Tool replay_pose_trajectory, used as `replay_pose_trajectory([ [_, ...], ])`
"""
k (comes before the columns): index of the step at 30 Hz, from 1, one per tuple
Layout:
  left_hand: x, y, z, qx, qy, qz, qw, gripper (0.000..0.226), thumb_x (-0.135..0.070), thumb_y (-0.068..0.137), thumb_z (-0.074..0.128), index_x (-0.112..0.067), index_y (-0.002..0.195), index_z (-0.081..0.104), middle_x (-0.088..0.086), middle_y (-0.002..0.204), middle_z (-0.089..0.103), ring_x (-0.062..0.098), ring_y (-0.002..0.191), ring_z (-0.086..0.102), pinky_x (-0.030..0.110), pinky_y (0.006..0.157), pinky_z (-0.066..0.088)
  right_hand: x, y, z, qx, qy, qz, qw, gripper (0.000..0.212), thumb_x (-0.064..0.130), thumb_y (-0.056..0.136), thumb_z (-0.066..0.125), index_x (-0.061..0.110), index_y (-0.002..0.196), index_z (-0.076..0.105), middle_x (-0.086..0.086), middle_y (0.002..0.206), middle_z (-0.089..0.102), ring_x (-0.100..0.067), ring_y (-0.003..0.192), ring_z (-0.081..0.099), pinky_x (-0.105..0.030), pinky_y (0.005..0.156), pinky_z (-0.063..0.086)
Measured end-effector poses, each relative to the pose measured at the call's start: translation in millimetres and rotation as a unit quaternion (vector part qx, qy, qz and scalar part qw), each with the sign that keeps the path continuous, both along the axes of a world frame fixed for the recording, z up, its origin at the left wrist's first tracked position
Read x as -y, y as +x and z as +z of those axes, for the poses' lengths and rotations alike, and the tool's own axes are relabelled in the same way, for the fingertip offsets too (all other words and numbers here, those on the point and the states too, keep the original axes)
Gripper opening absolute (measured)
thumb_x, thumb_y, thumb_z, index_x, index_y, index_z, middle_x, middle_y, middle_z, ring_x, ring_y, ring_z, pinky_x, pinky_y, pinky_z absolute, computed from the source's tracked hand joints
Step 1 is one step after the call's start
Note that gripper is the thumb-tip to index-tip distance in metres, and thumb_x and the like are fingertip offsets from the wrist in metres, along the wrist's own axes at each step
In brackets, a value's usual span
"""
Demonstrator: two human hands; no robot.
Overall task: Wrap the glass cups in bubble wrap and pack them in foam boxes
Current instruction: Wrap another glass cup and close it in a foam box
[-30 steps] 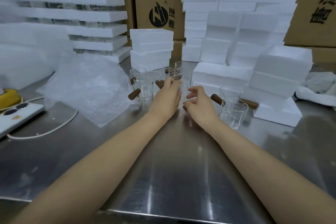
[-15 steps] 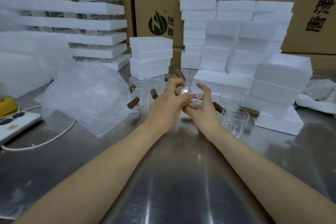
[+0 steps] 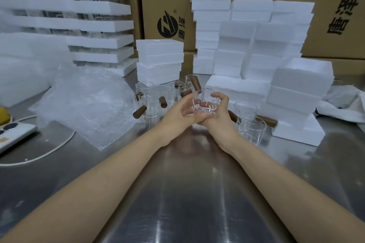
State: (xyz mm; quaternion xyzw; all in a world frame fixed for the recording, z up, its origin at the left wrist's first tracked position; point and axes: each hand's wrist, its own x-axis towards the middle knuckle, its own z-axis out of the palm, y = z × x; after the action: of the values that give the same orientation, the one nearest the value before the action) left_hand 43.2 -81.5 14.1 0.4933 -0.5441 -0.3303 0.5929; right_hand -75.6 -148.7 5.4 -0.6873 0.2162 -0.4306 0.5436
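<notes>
Both hands are lifting it clear now, the left hand point(image 3: 176, 113) and right hand point(image 3: 218, 119) each curling their fingers around the glass cup point(image 3: 206, 102), holding it just above the steel surface point(image 3: 187, 193), beside the bubble wrap point(image 3: 85, 108).

Tabletop point(image 3: 187, 193): bubble wrap point(image 3: 85, 108) at left; glass cups point(image 3: 150, 102) centre; foam boxes point(image 3: 256, 45) stacked behind and right.
</notes>
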Motion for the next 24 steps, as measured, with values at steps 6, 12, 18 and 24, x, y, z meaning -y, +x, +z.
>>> replay_pose_trajectory([
  [6,1,9,-4,-0.12,0.026,-0.014,0.992,0.08,0.005,0.082,0.068,-0.021,0.149,0.032,0.0,0.144,0.046,0.021,0.121,0.058,0.044,0.104,0.045,0,-1,1,0.021,0.02,0.018,0.999,0.071,-0.015,0.077,0.06,0.036,0.122,0.041,0.009,0.117,0.052,-0.009,0.11,0.056,-0.019,0.077,0.05],
  [12,3,11,-6,-0.132,0.026,-0.005,0.991,0.082,0.013,0.08,0.065,-0.019,0.148,0.033,0.003,0.146,0.045,0.026,0.125,0.054,0.048,0.106,0.042,-1,-1,4,0.056,0.077,0.052,0.994,0.064,0.001,0.062,0.061,0.037,0.113,0.048,0.011,0.109,0.058,0.005,0.091,0.064,-0.017,0.071,0.051],
  [18,6,11,-7,-0.126,-0.003,0.041,0.991,0.077,0.013,0.078,0.068,-0.022,0.141,0.04,-0.008,0.137,0.052,0.015,0.121,0.056,0.036,0.098,0.049,0,0,10,0.164,0.215,0.158,0.95,0.043,0.015,0.077,0.056,0.026,0.119,0.054,0.011,0.083,0.074,-0.009,0.083,0.069,-0.027,0.081,0.054],
  [24,9,9,-7,0.064,-0.072,0.188,0.977,0.084,0.011,0.077,0.065,-0.026,0.146,0.032,-0.012,0.133,0.046,-0.008,0.119,0.046,0.011,0.075,0.05,-8,2,7,0.151,0.255,0.199,0.934,0.027,0.045,0.091,0.049,0.027,0.111,0.054,0.012,0.096,0.074,-0.013,0.1,0.069,-0.026,0.081,0.056],
])
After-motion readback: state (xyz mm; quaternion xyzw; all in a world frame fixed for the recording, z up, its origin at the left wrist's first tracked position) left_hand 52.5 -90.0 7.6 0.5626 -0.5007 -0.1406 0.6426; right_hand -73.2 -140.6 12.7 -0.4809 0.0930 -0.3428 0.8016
